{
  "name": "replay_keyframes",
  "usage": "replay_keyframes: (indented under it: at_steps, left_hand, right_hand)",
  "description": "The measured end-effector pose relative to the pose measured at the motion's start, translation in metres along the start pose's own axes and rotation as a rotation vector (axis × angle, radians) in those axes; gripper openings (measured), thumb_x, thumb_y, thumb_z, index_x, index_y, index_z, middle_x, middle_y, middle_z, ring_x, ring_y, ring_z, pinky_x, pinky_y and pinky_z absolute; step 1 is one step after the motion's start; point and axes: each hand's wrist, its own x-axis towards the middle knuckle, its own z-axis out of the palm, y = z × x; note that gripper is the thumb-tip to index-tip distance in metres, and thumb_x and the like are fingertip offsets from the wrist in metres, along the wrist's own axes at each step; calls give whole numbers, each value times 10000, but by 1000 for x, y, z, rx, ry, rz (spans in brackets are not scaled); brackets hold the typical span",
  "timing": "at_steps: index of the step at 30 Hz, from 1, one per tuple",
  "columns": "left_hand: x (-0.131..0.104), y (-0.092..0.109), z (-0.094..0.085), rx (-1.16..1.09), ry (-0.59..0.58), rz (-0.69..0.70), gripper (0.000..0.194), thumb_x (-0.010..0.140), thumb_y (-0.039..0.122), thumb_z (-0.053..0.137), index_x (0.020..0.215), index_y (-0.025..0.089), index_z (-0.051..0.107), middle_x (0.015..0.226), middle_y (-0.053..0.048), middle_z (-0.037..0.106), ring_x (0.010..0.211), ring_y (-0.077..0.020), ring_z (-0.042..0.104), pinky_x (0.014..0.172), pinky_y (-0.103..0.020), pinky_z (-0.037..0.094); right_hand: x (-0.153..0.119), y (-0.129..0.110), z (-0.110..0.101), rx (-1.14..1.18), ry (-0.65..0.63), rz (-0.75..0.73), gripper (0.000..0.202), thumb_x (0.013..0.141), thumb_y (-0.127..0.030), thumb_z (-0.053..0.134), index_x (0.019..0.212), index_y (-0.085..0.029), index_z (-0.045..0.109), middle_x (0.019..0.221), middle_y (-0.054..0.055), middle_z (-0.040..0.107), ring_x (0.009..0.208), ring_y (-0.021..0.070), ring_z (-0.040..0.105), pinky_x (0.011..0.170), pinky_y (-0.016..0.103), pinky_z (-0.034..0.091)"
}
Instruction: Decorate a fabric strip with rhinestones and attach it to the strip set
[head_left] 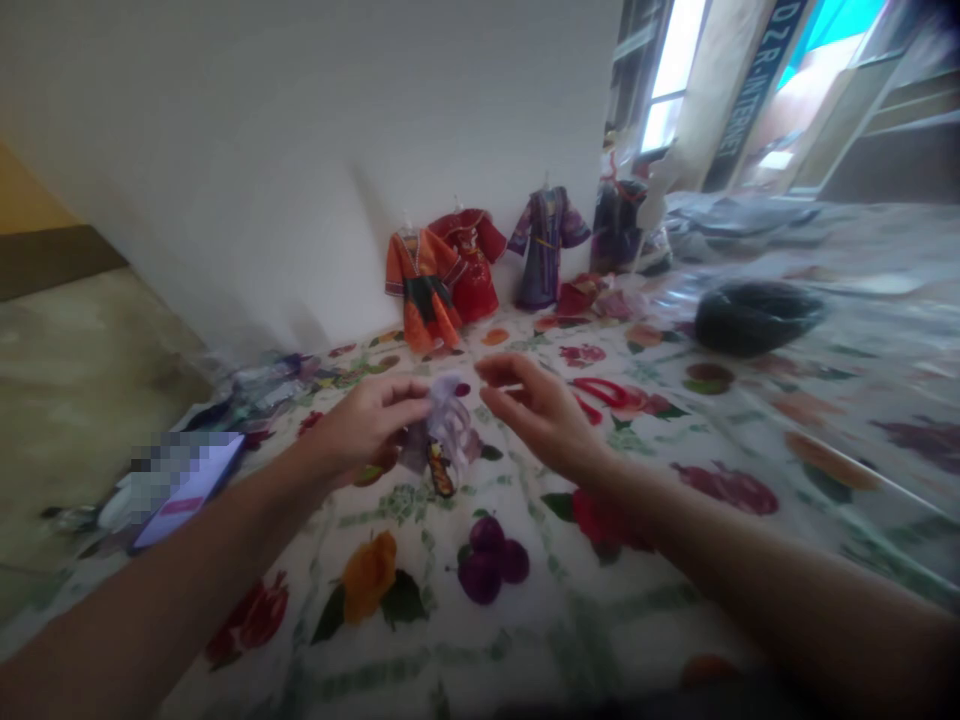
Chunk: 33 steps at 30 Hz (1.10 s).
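Above the middle of the tablecloth, my left hand (pixel 371 420) pinches a small piece of thin, pale lilac cloth (pixel 448 405) between thumb and fingers. The cloth hangs in loose folds, and a dark strip with a yellow-orange pattern (pixel 441 470) shows at its lower end. My right hand (pixel 544 410) hovers just right of the cloth, thumb and forefinger curved and apart, with nothing visible between them. Partly behind that hand lie scissors with red handles (pixel 611 392); their blades are hidden.
Against the wall stand small doll-sized garments: an orange dress (pixel 424 285), a red dress (pixel 472 260) and a purple robe (pixel 546 250). A black bundle (pixel 757 315) and clear plastic lie right. At left are a phone (pixel 191 495) and bagged scraps (pixel 262 390). The fruit-print tablecloth (pixel 525 640) covers the table.
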Motion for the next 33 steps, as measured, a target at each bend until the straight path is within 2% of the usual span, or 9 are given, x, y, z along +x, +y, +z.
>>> replay_keyframes:
  at_steps: [4,8,11,15,20,23,26,30,33]
  left_hand:
    - [3,-3,10,-133,26,8,150,806,271,700,878,150,649,718,-5,642,563,-108,597,535,-216,504]
    - [4,0,20,-265,17,37,170,845,248,658,981,147,647,872,-38,687,733,-127,656,666,-217,539]
    - [0,8,26,-328,7,17,228,900,255,578,1091,138,618,996,-92,711,898,-171,686,817,-271,553]
    - [-6,20,26,-305,-9,-14,305,919,290,555,1172,123,588,1015,-132,723,963,-218,691,896,-345,541]
    - [-4,20,9,-37,67,75,380,873,365,653,1181,145,621,928,-87,717,859,-212,678,769,-321,522]
    - [1,13,1,25,130,147,361,807,319,744,1127,179,654,1063,-54,676,969,-179,621,797,-258,469]
    - [4,3,-1,23,75,132,343,805,332,738,1106,187,662,1171,-63,648,1056,-191,598,849,-265,461]
    - [3,-7,-2,-11,-75,16,247,803,324,738,980,160,687,924,-65,697,791,-154,635,684,-242,473]
    - [2,-10,-6,-63,-71,-18,175,810,312,727,857,166,643,768,-20,651,656,-111,584,598,-212,444]
  right_hand:
    - [-12,-8,6,-53,-134,-120,227,930,-307,604,1128,-199,582,1041,71,614,952,198,601,848,352,519]
    - [-19,-7,14,5,-231,-100,539,844,-291,709,1326,-225,476,1255,108,556,1101,238,573,927,392,513]
    - [-17,0,18,157,-211,9,559,837,-219,668,1346,-223,437,1245,106,569,1054,224,600,896,390,531]
    - [-9,10,18,515,-148,247,419,789,-132,589,1199,-210,550,1074,63,648,860,179,638,744,326,551]
    - [-2,11,13,975,-182,552,260,782,-76,524,1005,-142,643,853,56,682,707,139,642,682,254,545]
    - [-2,7,10,1061,-210,632,252,823,-56,472,959,-147,663,858,56,693,708,122,634,736,230,556]
    - [-3,5,8,1044,-183,691,171,874,-125,505,950,-169,651,845,50,686,717,141,639,758,270,577]
    - [-2,2,7,1051,-197,743,132,916,-228,529,977,-171,631,840,55,677,721,165,653,773,339,584]
    - [-1,0,7,1097,-216,829,162,937,-225,487,963,-164,635,829,61,679,704,163,653,733,315,573]
